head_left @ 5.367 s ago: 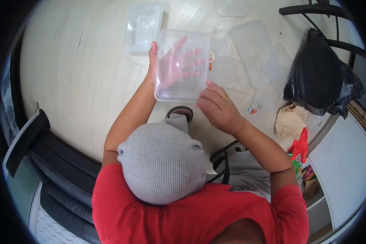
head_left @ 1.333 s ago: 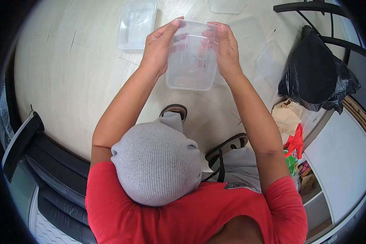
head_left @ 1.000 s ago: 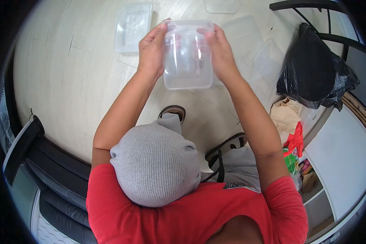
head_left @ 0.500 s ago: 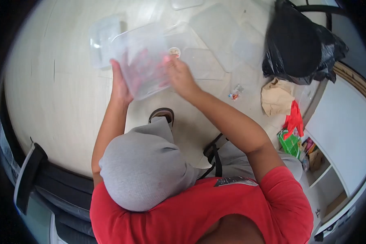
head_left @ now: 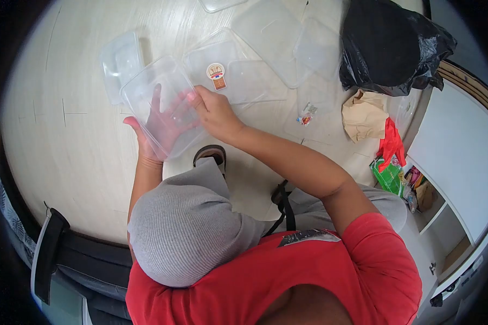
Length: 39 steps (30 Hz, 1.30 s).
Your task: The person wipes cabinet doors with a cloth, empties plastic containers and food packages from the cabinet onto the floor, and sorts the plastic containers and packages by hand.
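A clear plastic container (head_left: 141, 92) is held tilted above the floor, in front of my knee. My right hand (head_left: 217, 112) pinches its right edge between thumb and fingers. Behind the see-through plastic, my left hand (head_left: 156, 132) is spread flat with fingers apart, and its thumb sticks out past the left edge. Whether the palm bears the container's weight I cannot tell. Just beyond it on the floor lie another clear container (head_left: 114, 67) and a clear lid (head_left: 200, 58). A round-topped sticker (head_left: 216, 75) shows near my right hand.
More clear flat plastic pieces (head_left: 271, 40) lie overlapping on the floor. To the right are a black plastic bag (head_left: 393, 49), a brown paper bag (head_left: 363, 116), a red bag (head_left: 391, 143) and an open white cabinet (head_left: 450, 157). A black chair (head_left: 89, 257) stands at lower left.
Both hands and the container have shifted down and slightly left in view. My left hand's fingers are now spread wide behind the plastic. The sticker on the floor is uncovered.
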Each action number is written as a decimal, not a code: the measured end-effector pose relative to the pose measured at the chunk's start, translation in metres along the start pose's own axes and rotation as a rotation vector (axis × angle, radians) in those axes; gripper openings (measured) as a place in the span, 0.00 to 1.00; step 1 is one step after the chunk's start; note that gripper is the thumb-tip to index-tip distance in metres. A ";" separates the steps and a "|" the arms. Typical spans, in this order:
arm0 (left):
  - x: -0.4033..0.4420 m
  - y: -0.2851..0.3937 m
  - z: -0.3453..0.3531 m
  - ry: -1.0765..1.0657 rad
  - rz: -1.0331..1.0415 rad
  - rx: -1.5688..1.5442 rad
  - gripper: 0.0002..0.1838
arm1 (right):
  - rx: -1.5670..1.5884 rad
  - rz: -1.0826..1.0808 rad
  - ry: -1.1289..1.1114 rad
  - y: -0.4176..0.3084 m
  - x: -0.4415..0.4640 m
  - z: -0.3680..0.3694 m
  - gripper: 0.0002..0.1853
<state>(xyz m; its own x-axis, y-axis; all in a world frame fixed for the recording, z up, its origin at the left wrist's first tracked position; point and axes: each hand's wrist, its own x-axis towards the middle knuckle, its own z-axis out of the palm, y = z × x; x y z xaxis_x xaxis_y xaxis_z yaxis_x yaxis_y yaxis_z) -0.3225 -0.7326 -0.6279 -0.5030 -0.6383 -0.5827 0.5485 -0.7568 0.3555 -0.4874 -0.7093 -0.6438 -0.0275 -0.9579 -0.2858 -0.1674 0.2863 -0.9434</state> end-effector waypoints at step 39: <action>0.034 -0.014 0.015 -0.097 0.099 0.121 0.37 | 0.131 0.125 0.228 0.002 0.030 -0.043 0.14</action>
<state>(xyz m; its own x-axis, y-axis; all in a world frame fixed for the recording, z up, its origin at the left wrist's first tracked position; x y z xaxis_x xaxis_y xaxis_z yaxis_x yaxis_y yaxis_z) -0.3573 -0.7462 -0.6419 -0.5161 -0.7164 -0.4695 0.5173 -0.6975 0.4959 -0.5308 -0.7388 -0.6467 -0.2630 -0.8910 -0.3701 -0.0209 0.3887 -0.9211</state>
